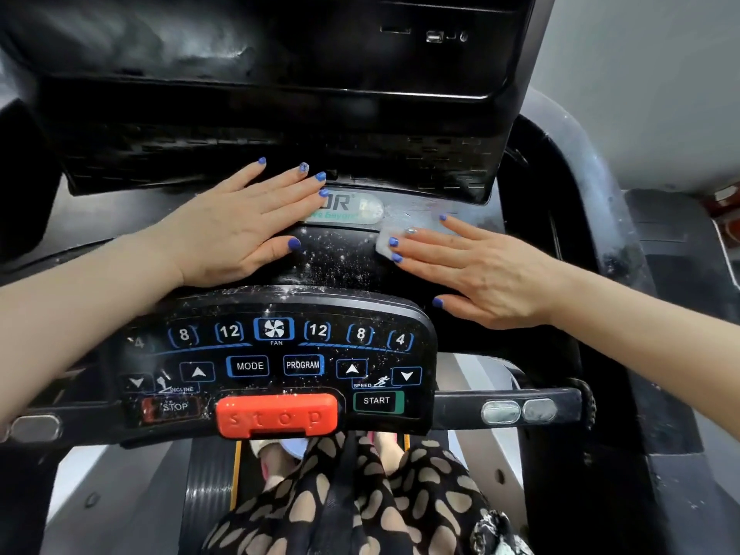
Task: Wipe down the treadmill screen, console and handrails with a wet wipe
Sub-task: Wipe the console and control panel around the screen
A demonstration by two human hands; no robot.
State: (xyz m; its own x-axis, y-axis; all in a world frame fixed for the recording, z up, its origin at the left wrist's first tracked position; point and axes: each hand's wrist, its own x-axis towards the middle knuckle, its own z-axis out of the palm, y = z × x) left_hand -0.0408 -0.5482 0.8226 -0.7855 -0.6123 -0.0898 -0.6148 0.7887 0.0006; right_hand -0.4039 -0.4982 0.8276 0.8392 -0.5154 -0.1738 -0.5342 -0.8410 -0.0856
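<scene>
The right hand (pixel 476 270) lies flat with fingers straight, its grip open, pressing a small white wet wipe (pixel 385 243) onto the dusty console (pixel 340 254) just right of the logo sticker (pixel 352 210). The left hand (pixel 236 230), also flat and open, rests on the console further left, holding nothing. The wipe seems folded, though fingertips hide most of it.
</scene>
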